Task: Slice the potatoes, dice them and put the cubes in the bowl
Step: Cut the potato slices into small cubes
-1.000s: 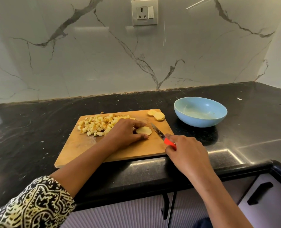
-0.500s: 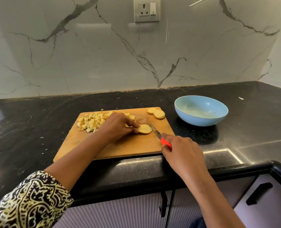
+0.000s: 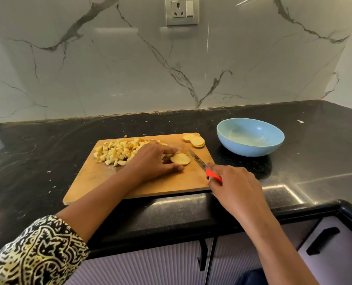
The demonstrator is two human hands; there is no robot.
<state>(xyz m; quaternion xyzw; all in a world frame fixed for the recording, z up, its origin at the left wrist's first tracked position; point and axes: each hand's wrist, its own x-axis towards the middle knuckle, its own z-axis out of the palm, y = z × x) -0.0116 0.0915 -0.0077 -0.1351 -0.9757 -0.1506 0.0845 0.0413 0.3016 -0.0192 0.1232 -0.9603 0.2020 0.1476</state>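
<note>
Black speckled surface (image 3: 47, 145) under a white marble wall (image 3: 88, 75) with dark veins. Grey socket (image 3: 182, 10) with switch high on that wall. Below the front edge, ribbed pale cupboard doors (image 3: 150, 264) with black handles (image 3: 323, 240).

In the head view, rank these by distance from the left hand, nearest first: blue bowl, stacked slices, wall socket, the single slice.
1. Single slice: held at the left hand's fingertips.
2. Stacked slices: far right corner of the cutting board.
3. Blue bowl: right of the board.
4. Wall socket: high up, behind everything.
</note>
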